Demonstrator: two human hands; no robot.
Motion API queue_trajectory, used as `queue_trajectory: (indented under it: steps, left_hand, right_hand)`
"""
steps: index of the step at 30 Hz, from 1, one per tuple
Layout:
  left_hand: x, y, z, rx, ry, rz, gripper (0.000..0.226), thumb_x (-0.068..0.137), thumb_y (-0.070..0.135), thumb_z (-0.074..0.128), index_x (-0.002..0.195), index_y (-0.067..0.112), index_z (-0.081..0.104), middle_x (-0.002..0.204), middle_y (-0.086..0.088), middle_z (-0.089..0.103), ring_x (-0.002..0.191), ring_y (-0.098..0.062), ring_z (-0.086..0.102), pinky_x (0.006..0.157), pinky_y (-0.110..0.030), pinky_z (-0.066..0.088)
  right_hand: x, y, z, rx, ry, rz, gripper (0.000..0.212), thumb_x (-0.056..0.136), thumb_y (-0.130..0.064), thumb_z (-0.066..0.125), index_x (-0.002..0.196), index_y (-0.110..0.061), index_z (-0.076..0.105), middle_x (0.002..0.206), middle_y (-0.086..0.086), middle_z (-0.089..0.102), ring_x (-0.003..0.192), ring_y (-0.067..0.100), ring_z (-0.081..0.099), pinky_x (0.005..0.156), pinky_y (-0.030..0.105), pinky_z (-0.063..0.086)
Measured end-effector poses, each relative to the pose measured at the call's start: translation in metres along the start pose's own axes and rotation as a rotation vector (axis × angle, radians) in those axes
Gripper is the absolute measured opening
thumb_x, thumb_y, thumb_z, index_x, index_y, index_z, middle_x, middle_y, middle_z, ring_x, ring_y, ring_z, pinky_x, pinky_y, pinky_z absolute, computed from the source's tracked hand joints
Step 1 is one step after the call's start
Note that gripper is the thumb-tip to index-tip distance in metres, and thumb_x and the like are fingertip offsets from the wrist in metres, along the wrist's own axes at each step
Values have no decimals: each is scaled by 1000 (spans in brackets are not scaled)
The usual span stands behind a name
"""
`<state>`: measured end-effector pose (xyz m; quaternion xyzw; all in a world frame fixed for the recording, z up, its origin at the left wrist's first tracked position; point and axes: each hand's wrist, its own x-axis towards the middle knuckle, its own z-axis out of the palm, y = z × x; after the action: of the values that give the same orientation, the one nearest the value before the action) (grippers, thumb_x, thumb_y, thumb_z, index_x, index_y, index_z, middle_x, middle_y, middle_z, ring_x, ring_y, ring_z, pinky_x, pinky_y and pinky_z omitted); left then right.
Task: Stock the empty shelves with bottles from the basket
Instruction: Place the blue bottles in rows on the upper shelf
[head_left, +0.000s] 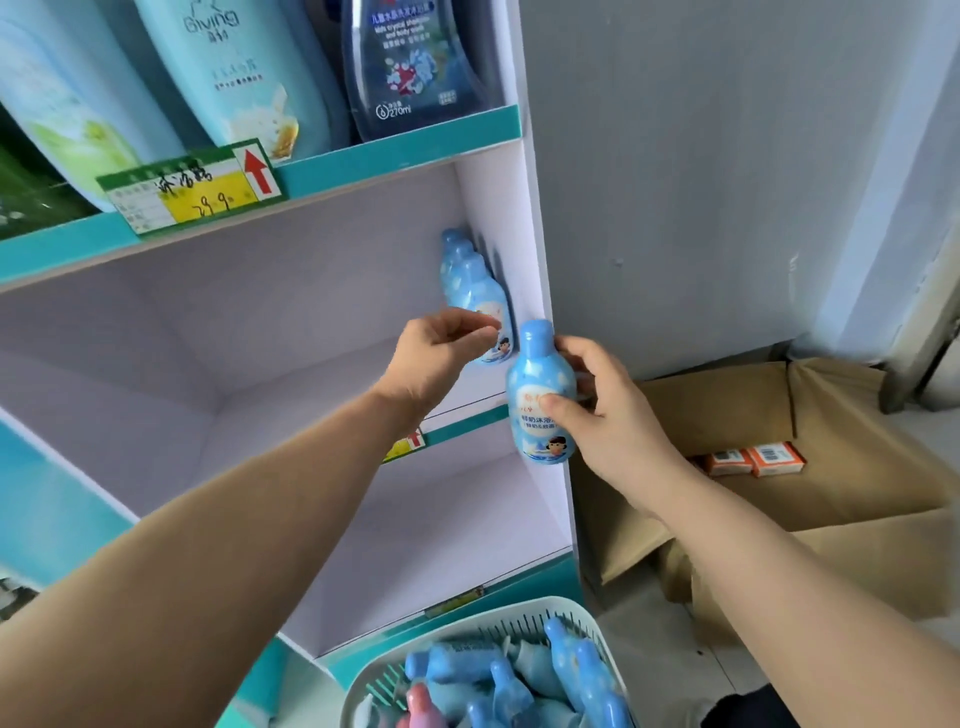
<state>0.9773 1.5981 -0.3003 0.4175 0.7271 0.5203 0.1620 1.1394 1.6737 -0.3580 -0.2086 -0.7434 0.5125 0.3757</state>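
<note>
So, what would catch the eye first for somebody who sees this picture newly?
The right hand grips a light blue bottle upright at the right front edge of the shelf. Beside it, the left hand touches a row of identical bottles against the shelf's right wall. Bottom centre, a white basket holds more.

A blue bottle (540, 384) is held upright at the front right edge of the white shelf (311, 312). A row of bottles (475, 291) is lined against its right wall. More bottles (519, 680) are heaped in a pale basket (524, 623) below it.

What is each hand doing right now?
Left hand: fingers curled at the shelved bottle; grip cannot be told.
Right hand: holding a blue bottle.
</note>
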Motion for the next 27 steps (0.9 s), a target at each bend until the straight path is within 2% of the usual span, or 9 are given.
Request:
queue_trajectory:
  steps: [2,4,7,12,15,18,20,23,27]
  left_hand:
    - [-8,7,-8,5,-131,-28,17,88,17,66,104,12,70,93,5,71,70,12,61,63,0,42]
    - [-16,9,-13,-24,-207,-29,25,84,15,71,109,11,69,101,1,72,85,3,66,75,-7,48]
    - [-20,10,-15,-74,-205,3,33,79,6,74,110,15,66,108,-7,71,95,-18,68,86,-26,53]
    - [-18,13,-12,-20,-123,34,29,88,6,66,110,22,57,111,-2,67,98,-21,66,86,-38,56]
    - [-12,9,-5,-19,-2,16,32,89,10,66,116,20,53,116,-7,63,105,-24,64,86,-42,57]
    - [-4,0,1,-23,115,-33,36,89,12,66,121,18,51,117,-6,60,104,-23,63,85,-44,57]
    - [0,-7,7,-2,152,-61,37,89,12,66,122,17,51,117,-4,60,102,-23,64,87,-44,56]
    - [4,-15,16,20,166,-91,39,90,12,65,124,17,49,118,-2,59,102,-22,63,91,-45,54]
    - [10,-23,26,-15,162,-100,42,91,11,62,129,13,46,121,-4,56,105,-24,62,92,-45,54]
  right_hand:
    - [7,-12,4,27,0,2,45,90,-8,61,128,-29,48,127,-2,48,109,6,51,84,13,46]
    - [12,-21,7,49,6,-4,45,90,-8,60,129,-27,48,128,-1,50,110,7,52,88,20,49]
    - [21,-32,12,67,21,-15,46,89,-10,61,130,-27,50,126,-1,54,109,9,56,91,26,51]
    - [32,-41,8,109,-32,-19,50,90,1,55,133,-26,50,127,-6,59,113,6,56,92,19,47]
    - [31,-38,3,-100,16,-9,54,92,4,49,137,-24,46,135,-3,52,122,8,49,96,17,40]
    - [27,-24,-1,-510,62,22,58,92,-1,51,144,-21,34,142,4,41,129,21,42,101,31,37]
    - [24,-15,-3,-704,-16,97,67,91,-4,53,149,-19,22,149,8,31,133,27,37,103,37,38]
    - [22,-7,0,-796,-148,80,77,89,-8,56,151,-19,12,151,5,28,133,27,36,102,42,41]
    - [23,1,3,-778,-173,34,81,90,-8,55,152,-20,5,149,3,27,130,25,37,100,42,42]
